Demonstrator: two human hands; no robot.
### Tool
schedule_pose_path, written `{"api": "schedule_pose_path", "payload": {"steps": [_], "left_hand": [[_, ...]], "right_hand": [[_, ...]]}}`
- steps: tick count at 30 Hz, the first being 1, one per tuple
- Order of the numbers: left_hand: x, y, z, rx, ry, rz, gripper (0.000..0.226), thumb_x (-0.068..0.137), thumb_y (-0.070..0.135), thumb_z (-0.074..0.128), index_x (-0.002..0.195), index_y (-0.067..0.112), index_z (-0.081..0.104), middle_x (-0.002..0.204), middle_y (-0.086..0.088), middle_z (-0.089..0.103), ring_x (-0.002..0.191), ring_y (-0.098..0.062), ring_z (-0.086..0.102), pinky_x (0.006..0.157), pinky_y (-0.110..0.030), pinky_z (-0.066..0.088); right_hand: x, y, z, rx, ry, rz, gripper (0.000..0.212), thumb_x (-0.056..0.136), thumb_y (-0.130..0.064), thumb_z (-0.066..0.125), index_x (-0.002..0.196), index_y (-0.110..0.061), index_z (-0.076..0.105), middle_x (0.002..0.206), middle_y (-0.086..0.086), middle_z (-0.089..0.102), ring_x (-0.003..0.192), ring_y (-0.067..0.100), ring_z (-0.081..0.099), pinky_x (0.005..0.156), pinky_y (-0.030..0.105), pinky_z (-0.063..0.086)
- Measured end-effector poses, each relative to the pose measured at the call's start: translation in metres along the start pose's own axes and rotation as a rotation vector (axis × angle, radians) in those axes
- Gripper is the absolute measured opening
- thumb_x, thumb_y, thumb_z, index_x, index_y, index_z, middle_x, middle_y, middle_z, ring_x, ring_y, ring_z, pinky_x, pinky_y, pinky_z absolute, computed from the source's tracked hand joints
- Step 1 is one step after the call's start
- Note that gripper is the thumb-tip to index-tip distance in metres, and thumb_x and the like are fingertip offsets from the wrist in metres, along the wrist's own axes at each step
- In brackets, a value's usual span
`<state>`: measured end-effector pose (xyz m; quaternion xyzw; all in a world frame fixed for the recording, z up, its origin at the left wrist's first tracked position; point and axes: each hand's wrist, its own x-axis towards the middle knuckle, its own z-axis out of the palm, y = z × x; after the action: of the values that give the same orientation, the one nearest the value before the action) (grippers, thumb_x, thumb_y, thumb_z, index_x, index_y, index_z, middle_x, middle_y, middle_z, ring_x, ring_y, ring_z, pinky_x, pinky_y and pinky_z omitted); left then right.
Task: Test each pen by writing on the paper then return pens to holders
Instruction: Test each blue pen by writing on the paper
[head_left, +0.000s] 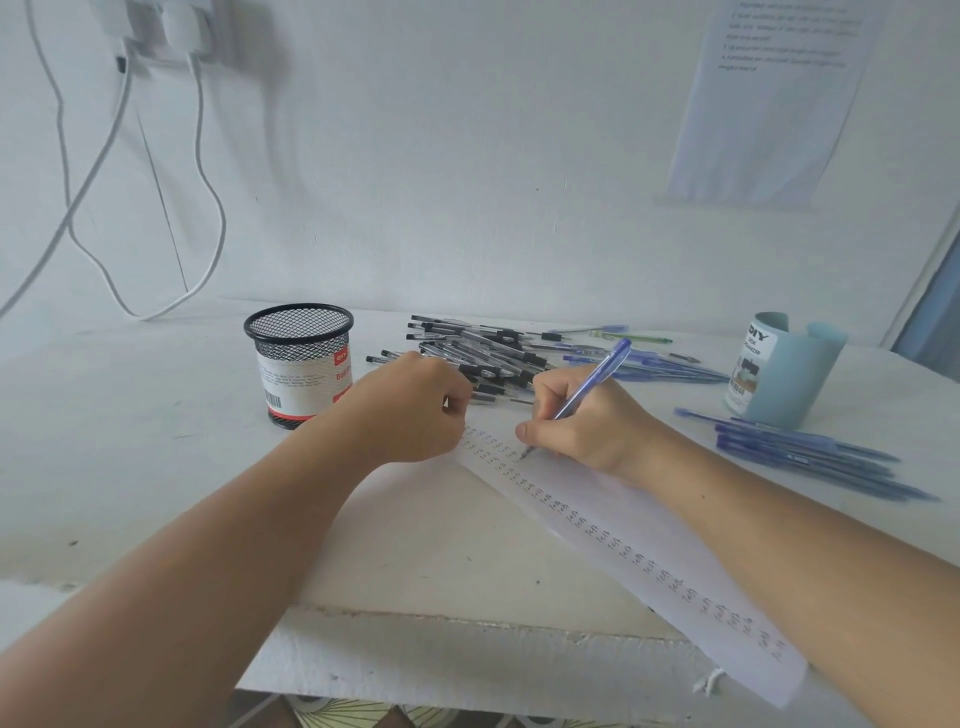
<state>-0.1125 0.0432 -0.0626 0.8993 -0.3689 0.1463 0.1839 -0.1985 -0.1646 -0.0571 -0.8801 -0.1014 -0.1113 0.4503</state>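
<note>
My right hand grips a blue pen with its tip on the white paper strip, which runs diagonally across the table and carries a row of small written marks. My left hand rests at the paper's upper end with its fingers curled; whether it holds anything is hidden. A black mesh pen holder stands to the left of my hands. At the right stands a light blue holder. Behind my hands lies a pile of black pens.
Loose blue pens lie in front of the light blue holder, and more blue pens plus a green one lie behind my right hand. White cables hang on the wall at left. The table's front edge is near me.
</note>
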Motion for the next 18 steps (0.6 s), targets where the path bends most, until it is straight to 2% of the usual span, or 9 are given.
{"api": "schedule_pose_path", "payload": {"steps": [9, 12, 15, 18], "left_hand": [[0.0, -0.001, 0.001, 0.01, -0.008, -0.003, 0.02, 0.078, 0.012, 0.053, 0.06, 0.021, 0.052, 0.06, 0.004, 0.054, 0.066, -0.025, 0.055, 0.061, -0.038, 0.055], [0.0, -0.002, 0.001, 0.007, -0.009, -0.017, 0.019, 0.079, 0.013, 0.053, 0.062, 0.022, 0.054, 0.062, 0.004, 0.056, 0.067, -0.024, 0.056, 0.061, -0.037, 0.055], [0.001, 0.001, 0.001, 0.038, 0.003, -0.061, 0.018, 0.08, 0.014, 0.053, 0.064, 0.022, 0.057, 0.066, 0.006, 0.059, 0.07, -0.022, 0.058, 0.058, -0.03, 0.051], [-0.001, 0.007, 0.001, 0.074, 0.013, -0.087, 0.017, 0.079, 0.013, 0.05, 0.065, 0.021, 0.055, 0.069, 0.006, 0.058, 0.072, -0.021, 0.057, 0.055, -0.025, 0.04]], "right_hand": [[0.001, 0.002, -0.001, 0.024, 0.02, 0.018, 0.035, 0.08, 0.003, 0.075, 0.066, 0.007, 0.043, 0.065, 0.012, 0.047, 0.06, 0.018, 0.039, 0.056, 0.028, 0.03], [0.001, 0.002, 0.0, 0.047, 0.041, 0.026, 0.036, 0.083, 0.002, 0.074, 0.064, 0.001, 0.043, 0.062, 0.012, 0.046, 0.053, 0.017, 0.038, 0.053, 0.025, 0.03], [0.002, 0.002, -0.005, 0.364, 0.107, 0.088, 0.04, 0.087, -0.007, 0.069, 0.059, -0.013, 0.041, 0.054, 0.01, 0.046, 0.045, 0.016, 0.031, 0.046, 0.023, 0.022], [0.004, -0.007, -0.016, 0.641, 0.132, 0.109, 0.019, 0.076, -0.013, 0.054, 0.059, -0.015, 0.044, 0.06, 0.016, 0.053, 0.047, 0.019, 0.039, 0.048, 0.026, 0.03]]}}
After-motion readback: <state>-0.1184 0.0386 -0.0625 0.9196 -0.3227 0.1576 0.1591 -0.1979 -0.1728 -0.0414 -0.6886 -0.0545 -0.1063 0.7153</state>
